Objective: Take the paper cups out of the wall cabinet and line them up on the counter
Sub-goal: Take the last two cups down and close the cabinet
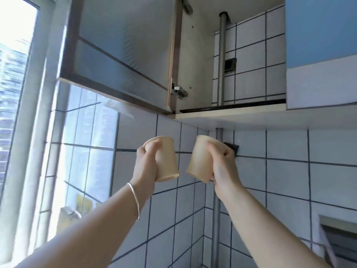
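Note:
Two beige paper cups are held up in front of the tiled wall, below the open wall cabinet (228, 111). My left hand (146, 161) grips the left paper cup (167, 161) around its side. My right hand (222, 163) grips the right paper cup (201, 159) the same way. The cups tilt toward each other at their bases, a small gap between them. No cup shows inside the cabinet from this angle. The counter is out of view.
The cabinet's frosted-glass door (123, 55) swings open to the left above my left arm. A grey pipe (221, 60) runs down through the cabinet and along the wall corner. A window (17, 93) fills the left side. A blue cabinet front (320, 35) hangs at upper right.

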Demonstrator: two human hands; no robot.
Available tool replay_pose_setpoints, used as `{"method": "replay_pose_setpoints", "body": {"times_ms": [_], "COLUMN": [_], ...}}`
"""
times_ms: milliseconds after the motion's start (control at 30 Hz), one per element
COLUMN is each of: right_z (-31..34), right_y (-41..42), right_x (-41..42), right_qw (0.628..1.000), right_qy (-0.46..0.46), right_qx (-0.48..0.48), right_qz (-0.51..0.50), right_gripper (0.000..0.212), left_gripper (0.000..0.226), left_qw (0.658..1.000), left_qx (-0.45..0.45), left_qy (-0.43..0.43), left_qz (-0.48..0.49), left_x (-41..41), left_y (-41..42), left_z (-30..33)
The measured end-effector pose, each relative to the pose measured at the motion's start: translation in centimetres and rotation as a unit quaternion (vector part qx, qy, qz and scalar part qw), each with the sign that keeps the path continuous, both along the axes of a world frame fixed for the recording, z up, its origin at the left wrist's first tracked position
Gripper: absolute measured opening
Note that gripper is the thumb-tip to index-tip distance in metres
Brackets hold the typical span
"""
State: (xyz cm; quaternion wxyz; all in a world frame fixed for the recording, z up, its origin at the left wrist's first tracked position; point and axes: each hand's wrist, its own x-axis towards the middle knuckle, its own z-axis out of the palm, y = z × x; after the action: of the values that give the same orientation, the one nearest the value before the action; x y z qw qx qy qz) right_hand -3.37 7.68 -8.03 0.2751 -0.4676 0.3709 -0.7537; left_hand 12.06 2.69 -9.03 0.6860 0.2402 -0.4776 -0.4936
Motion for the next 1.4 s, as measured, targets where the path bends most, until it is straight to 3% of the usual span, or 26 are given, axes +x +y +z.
{"method": "replay_pose_setpoints", "body": {"times_ms": [67, 133, 200, 300, 333, 467, 567, 700, 800, 900, 1000, 1100, 1167, 1233, 1333, 1400], "right_z": [-2.7, -5.3, -7.8, -11.5, -12.6, -15.9, -17.5, -19.6, -21.6, -23.5, -25.1, -26.6, -27.4, -28.1, -28.9, -29.0], "right_y": [-0.1, 0.2, 0.7, 1.7, 2.2, 5.0, 8.2, 14.9, 20.6, 26.6, 32.6, 38.3, 41.8, 45.2, 50.0, 53.2], "right_x": [2.6, 5.8, 9.3, 15.1, 17.2, 26.3, 34.0, 44.8, 52.5, 59.5, 65.7, 71.4, 75.1, 78.9, 84.2, 87.4], "right_qw": [0.999, 0.995, 0.989, 0.978, 0.973, 0.957, 0.932, 0.893, 0.863, 0.824, 0.772, 0.73, 0.706, 0.677, 0.637, 0.607], "right_qy": [-0.003, -0.007, -0.008, -0.009, -0.006, 0.009, 0.015, 0.035, 0.057, 0.075, 0.1, 0.128, 0.155, 0.174, 0.194, 0.213], "right_qx": [0.026, 0.05, 0.076, 0.101, 0.107, 0.114, 0.141, 0.181, 0.188, 0.205, 0.219, 0.222, 0.226, 0.223, 0.211, 0.202], "right_qz": [0.042, 0.09, 0.128, 0.185, 0.202, 0.268, 0.333, 0.411, 0.466, 0.522, 0.589, 0.634, 0.654, 0.68, 0.715, 0.739], "right_gripper": [0.039, 0.054, 0.059, 0.038, 0.036, 0.043, 0.046, 0.06, 0.049, 0.032, 0.058, 0.056, 0.068, 0.068, 0.048, 0.056], "left_gripper": [0.036, 0.032, 0.048, 0.077, 0.075, 0.025, 0.027, 0.056, 0.076, 0.051, 0.039, 0.055, 0.061, 0.057, 0.031, 0.042], "left_qw": [0.999, 0.998, 0.996, 0.991, 0.988, 0.976, 0.954, 0.903, 0.88, 0.84, 0.787, 0.735, 0.702, 0.671, 0.616, 0.589], "left_qx": [0.012, 0.027, 0.038, 0.028, 0.023, 0.027, 0.072, 0.118, 0.129, 0.139, 0.158, 0.177, 0.188, 0.196, 0.206, 0.204], "left_qy": [0.016, 0.031, 0.034, 0.019, 0.014, 0.019, 0.054, 0.074, 0.053, 0.059, 0.077, 0.089, 0.09, 0.091, 0.087, 0.096], "left_qz": [0.027, 0.049, 0.069, 0.127, 0.151, 0.217, 0.285, 0.408, 0.453, 0.522, 0.591, 0.649, 0.681, 0.71, 0.755, 0.776], "left_x": [2.6, 5.5, 9.0, 15.1, 17.4, 26.4, 33.3, 42.9, 48.9, 54.1, 58.6, 62.2, 64.3, 66.4, 69.7, 71.7], "left_y": [1.2, 2.8, 4.4, 6.9, 7.9, 13.1, 18.9, 28.3, 36.1, 43.4, 50.2, 56.6, 60.7, 64.4, 69.6, 72.7], "left_z": [-2.6, -5.2, -7.8, -11.0, -11.8, -15.3, -17.7, -20.4, -22.1, -23.6, -25.0, -26.4, -27.0, -27.8, -28.5, -28.7]}}
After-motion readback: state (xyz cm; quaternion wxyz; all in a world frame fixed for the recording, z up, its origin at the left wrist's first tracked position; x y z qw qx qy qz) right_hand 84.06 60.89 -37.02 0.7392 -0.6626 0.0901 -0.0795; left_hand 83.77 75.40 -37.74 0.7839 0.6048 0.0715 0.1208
